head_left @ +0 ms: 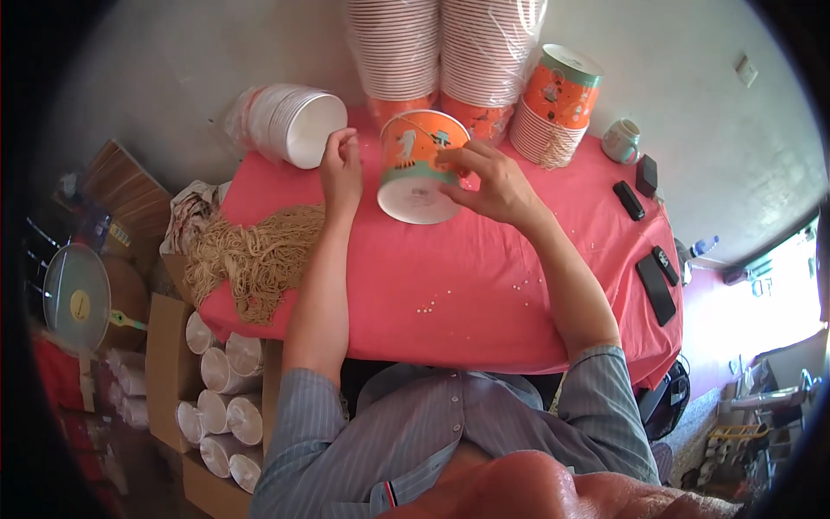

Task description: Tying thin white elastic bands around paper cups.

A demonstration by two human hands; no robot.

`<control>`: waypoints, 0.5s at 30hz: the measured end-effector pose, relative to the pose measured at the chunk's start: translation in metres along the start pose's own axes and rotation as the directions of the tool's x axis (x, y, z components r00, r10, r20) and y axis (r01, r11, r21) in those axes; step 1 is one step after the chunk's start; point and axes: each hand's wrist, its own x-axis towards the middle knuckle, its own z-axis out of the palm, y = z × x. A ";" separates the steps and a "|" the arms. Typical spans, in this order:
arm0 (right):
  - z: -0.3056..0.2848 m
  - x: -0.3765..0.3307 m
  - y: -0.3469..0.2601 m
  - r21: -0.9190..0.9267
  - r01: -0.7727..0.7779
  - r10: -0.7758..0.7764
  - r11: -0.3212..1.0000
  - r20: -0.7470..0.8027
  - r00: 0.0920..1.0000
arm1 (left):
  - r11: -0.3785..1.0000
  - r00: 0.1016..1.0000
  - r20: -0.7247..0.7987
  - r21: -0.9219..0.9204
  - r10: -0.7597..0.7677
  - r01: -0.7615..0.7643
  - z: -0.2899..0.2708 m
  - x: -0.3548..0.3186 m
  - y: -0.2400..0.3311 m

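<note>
In front of me an orange paper bucket (413, 156) with a green band tilts so that its white base faces me and its rim points away. My right hand (494, 182) is at its right side, fingers and thumb closed on the wall near the base. Left of the bucket, a small gap away, is my left hand (342, 169). Its fingers are bent in toward the thumb, and whatever may be between them is too small to make out. A tan heap of string (255, 259) lies by my left forearm.
Wrapped stacks of buckets (393, 52) stand against the wall; white bucket stack (316, 130) lies left, another bucket stack (553, 112) right. A mug (621, 141), a phone (655, 292) and a remote (666, 265) sit on the red tablecloth (415, 268). Below left, a carton (169, 372) holds wrapped white cups.
</note>
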 end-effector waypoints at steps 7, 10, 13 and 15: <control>-0.093 0.006 0.006 0.421 -0.112 0.319 0.900 -0.462 0.828 | 0.930 0.969 0.199 0.306 0.146 -0.203 0.007 -0.012 -0.031; -0.162 0.005 0.000 0.483 0.015 0.368 0.875 -0.687 0.627 | 0.931 0.946 0.306 0.305 0.105 -0.202 0.020 -0.016 -0.018; -0.209 0.020 0.025 0.531 -0.028 0.464 0.847 -0.712 0.527 | 0.908 0.911 0.376 0.301 0.168 -0.292 0.016 -0.019 -0.018; -0.244 0.022 0.082 0.608 -0.070 0.558 0.791 -0.671 0.488 | 0.899 0.896 0.402 0.297 0.187 -0.321 0.027 -0.019 -0.012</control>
